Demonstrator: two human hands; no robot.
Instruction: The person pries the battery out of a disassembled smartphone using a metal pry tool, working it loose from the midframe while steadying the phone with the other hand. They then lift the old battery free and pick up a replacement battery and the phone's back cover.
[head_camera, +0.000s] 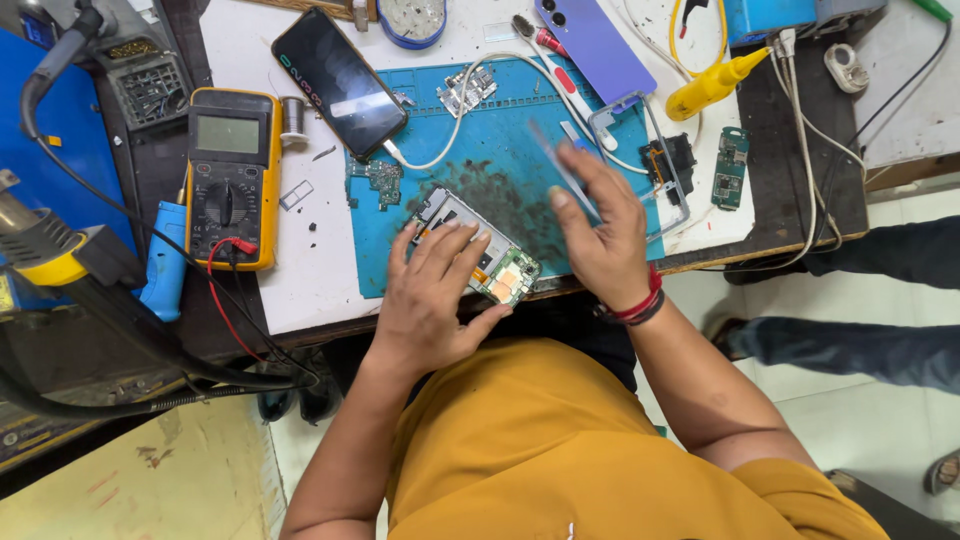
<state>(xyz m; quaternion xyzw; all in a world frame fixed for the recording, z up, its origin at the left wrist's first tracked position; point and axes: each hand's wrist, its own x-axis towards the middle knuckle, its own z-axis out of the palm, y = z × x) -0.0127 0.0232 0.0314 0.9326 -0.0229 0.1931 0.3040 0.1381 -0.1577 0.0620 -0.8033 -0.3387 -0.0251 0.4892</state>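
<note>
An opened phone (510, 268) with its back cover off and circuit boards showing lies on the blue work mat (490, 130) at the table's near edge. My left hand (432, 298) presses down on it, fingers spread over its middle. My right hand (602, 235) is raised just to the right of the phone and pinches a thin, blurred tool (560, 160) that points up and away over the mat. A red and black band circles my right wrist.
A yellow multimeter (232, 175) sits at the left, a black phone (338, 82) on a white cable behind the mat, a purple phone (595, 45) at the back. A clear frame (640, 160), small circuit boards and a yellow bottle (708, 88) lie right. Another person's legs (860, 300) are at far right.
</note>
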